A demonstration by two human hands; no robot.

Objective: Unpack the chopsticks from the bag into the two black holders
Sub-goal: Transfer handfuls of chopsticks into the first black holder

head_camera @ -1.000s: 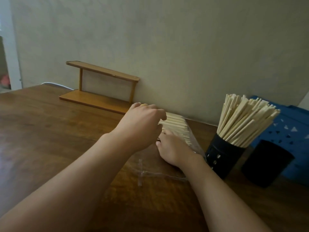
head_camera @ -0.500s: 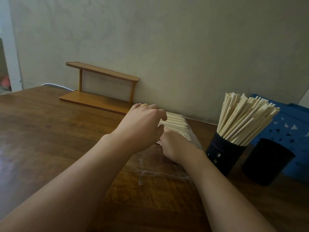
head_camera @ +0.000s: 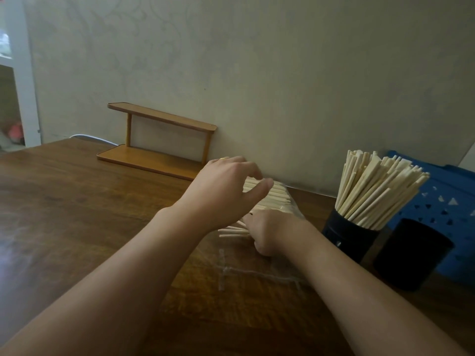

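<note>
A clear plastic bag (head_camera: 257, 272) lies flat on the wooden table (head_camera: 77, 201), with pale wooden chopsticks (head_camera: 279, 195) packed in its far end. My left hand (head_camera: 223, 187) rests on top of that bundle, fingers loosely spread and thumb stretched out. My right hand (head_camera: 270, 231) is just below it, curled round a bunch of chopsticks whose ends (head_camera: 231, 231) stick out to the left. To the right stands a black holder (head_camera: 347, 240) filled with upright chopsticks (head_camera: 377, 191). A second black holder (head_camera: 411, 253) beside it shows no chopsticks.
A blue perforated crate (head_camera: 449, 201) sits behind the two holders at the right edge. A low two-tier wooden shelf (head_camera: 159, 140) stands against the wall (head_camera: 257, 73) at the table's back. A white cable (head_camera: 87, 137) runs behind the shelf.
My right hand has drawn back toward me, and chopstick ends now show to its left. My left hand's thumb and fingers have loosened and spread over the bundle.
</note>
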